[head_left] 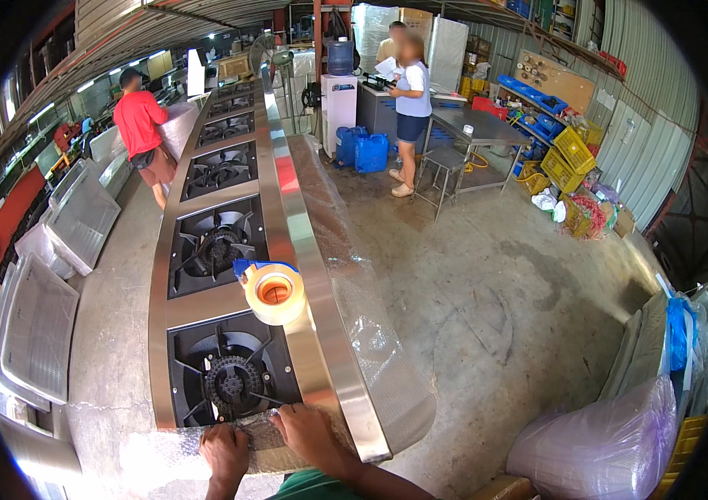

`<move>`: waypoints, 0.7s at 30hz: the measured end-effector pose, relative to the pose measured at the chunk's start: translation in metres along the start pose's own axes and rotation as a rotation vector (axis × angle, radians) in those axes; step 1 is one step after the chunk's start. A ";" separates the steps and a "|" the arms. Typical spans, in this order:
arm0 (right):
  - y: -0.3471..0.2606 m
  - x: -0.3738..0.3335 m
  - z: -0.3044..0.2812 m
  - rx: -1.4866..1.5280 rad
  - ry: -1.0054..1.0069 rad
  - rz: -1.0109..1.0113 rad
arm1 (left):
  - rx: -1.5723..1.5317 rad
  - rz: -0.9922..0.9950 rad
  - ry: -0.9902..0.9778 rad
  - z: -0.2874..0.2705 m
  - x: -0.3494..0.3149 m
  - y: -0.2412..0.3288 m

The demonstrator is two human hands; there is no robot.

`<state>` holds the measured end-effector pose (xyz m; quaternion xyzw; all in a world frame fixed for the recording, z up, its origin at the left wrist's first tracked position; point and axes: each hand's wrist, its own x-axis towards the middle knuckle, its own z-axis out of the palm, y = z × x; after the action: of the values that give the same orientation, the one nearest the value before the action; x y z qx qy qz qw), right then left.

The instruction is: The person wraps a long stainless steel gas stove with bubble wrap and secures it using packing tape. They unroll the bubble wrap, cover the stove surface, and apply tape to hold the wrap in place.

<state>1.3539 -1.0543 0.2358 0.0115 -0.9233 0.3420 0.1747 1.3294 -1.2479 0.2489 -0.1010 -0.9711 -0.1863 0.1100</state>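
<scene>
In a workshop, the long stove (229, 250) lies mostly bare; both hands, left (224, 452) and right (308, 431), press bubble wrap (258, 437) flat onto its near end, tape (275, 292) waiting.

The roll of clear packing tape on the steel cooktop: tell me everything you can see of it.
The roll of clear packing tape is a thick ring of pale, yellowish tape wound on an orange-brown core, mounted in a blue dispenser that shows behind it. It rests tilted, its open core facing the camera, on the long stainless steel cooktop, on the strip between the two nearest black burners. Neither hand touches it.
</scene>
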 end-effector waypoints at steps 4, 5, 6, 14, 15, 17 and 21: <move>0.009 0.002 0.009 0.017 0.027 -0.031 | -0.003 -0.002 0.021 0.005 0.004 0.001; 0.010 0.002 0.011 0.019 0.020 -0.021 | -0.004 -0.004 0.022 0.005 0.004 0.001; 0.009 0.002 0.009 0.022 0.012 -0.011 | -0.003 -0.007 0.022 0.005 0.004 0.001; 0.003 0.006 -0.002 -0.011 0.004 -0.002 | -0.001 -0.018 -0.003 0.003 0.006 0.001; 0.006 0.005 0.002 -0.014 0.011 -0.002 | -0.044 -0.004 -0.013 0.002 0.005 0.000; 0.009 0.002 0.009 -0.008 -0.009 0.004 | -0.129 0.023 -0.031 -0.006 0.003 -0.007; 0.005 0.008 0.000 -0.008 -0.002 -0.049 | -0.503 -0.183 0.486 -0.006 -0.039 -0.099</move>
<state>1.3454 -1.0499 0.2355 0.0335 -0.9242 0.3339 0.1823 1.3444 -1.3467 0.2109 0.0098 -0.8453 -0.4473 0.2922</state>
